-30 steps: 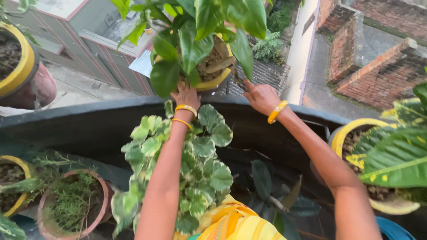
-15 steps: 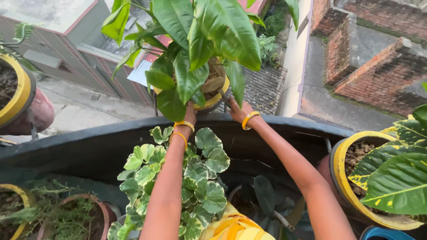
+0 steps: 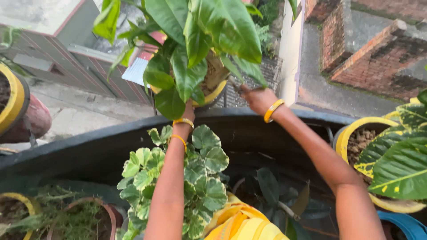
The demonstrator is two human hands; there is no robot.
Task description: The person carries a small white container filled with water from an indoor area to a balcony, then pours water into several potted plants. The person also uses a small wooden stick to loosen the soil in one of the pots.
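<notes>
Both hands — left hand (image 3: 188, 111), right hand (image 3: 257, 98) — grip the yellow pot (image 3: 212, 95).

Yellow pot (image 3: 216, 93), green-and-cream variegated leaves (image 3: 202, 164)

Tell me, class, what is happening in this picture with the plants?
A person reaches both arms out over a dark ledge to a yellow pot holding a large-leafed green plant. The left hand is mostly hidden under the leaves at the pot's near side. The right hand is at the pot's right edge, fingers closed on what looks like a leaf or stem. A variegated plant sits below the arms, with other pots on both sides.
</notes>
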